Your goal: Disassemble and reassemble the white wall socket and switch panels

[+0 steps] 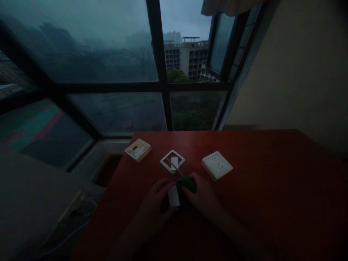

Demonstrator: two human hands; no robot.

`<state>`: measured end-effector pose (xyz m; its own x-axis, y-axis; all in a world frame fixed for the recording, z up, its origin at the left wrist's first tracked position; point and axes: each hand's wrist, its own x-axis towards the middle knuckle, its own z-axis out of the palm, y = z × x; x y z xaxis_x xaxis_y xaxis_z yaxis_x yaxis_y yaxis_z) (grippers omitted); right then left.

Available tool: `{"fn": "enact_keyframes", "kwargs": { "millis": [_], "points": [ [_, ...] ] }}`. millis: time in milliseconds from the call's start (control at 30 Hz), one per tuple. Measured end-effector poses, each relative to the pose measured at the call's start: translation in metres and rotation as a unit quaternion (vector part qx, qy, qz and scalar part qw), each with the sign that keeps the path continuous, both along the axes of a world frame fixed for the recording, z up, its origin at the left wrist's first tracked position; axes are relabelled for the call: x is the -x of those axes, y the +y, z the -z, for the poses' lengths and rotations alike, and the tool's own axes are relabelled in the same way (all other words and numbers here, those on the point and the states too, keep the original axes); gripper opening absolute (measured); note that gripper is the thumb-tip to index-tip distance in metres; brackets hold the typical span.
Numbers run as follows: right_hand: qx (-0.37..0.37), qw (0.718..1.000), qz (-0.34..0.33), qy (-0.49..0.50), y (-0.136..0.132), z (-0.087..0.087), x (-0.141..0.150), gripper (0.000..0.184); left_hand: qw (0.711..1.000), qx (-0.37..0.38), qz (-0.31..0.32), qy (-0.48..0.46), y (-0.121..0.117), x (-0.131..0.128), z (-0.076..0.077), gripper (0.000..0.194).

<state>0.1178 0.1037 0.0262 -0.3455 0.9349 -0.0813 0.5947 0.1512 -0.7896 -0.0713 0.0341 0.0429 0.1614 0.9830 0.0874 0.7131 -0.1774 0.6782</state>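
Note:
My left hand [156, 199] is closed on a small white rectangular plate [174, 197], its fingers along the plate's left side. In my right hand [202, 190] is a screwdriver with a green handle [189, 184]. Its thin metal shaft points up and left, over a white square frame [162, 160] lying on the table. Another white rectangular piece [174, 165] lies within that frame. Between my hands, next to the plate, is a dark object [183, 197] too dim to make out. A thin rod [153, 182] shows just beyond my left fingers.
An open white mounting box [143, 153] sits at the table's far left corner. To the right of the frame lies a white wall socket [216, 165]. The red-brown table [261, 163] ends at a window [108, 87] behind. A pale cable [67, 237] runs below on the left.

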Motion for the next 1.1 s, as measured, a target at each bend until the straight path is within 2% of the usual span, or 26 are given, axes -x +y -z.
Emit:
{"fn": "enact_keyframes", "kwargs": {
  "millis": [167,333,600,667,767,833,1100],
  "points": [
    [0.013,0.999,-0.026,0.013,0.0,0.0,-0.001,0.01,1.0,0.013,-0.009,0.001,-0.002,0.001,0.004,0.065],
    [0.018,0.999,-0.019,0.025,0.001,0.002,-0.006,0.01,1.0,0.009,-0.001,0.003,0.0,0.001,0.007,0.066],
    [0.024,0.999,-0.006,0.034,0.005,0.005,-0.023,0.007,0.999,-0.002,0.04,0.024,0.01,-0.015,-0.005,0.064],
    [0.028,0.999,-0.007,0.035,0.005,0.004,-0.025,0.01,0.999,-0.005,0.022,0.03,0.01,-0.019,-0.005,0.062],
    [0.037,0.999,0.002,0.016,0.005,0.001,-0.026,0.019,0.997,-0.017,-0.055,0.042,0.007,-0.025,0.001,0.049],
    [0.042,0.999,0.008,-0.005,0.004,0.0,-0.025,0.023,0.996,-0.016,-0.084,0.04,0.006,-0.03,0.007,0.043],
    [0.011,0.999,0.016,-0.043,-0.001,0.003,-0.022,0.025,0.997,-0.024,-0.077,-0.002,0.008,-0.041,0.025,0.045]
  ]
}}
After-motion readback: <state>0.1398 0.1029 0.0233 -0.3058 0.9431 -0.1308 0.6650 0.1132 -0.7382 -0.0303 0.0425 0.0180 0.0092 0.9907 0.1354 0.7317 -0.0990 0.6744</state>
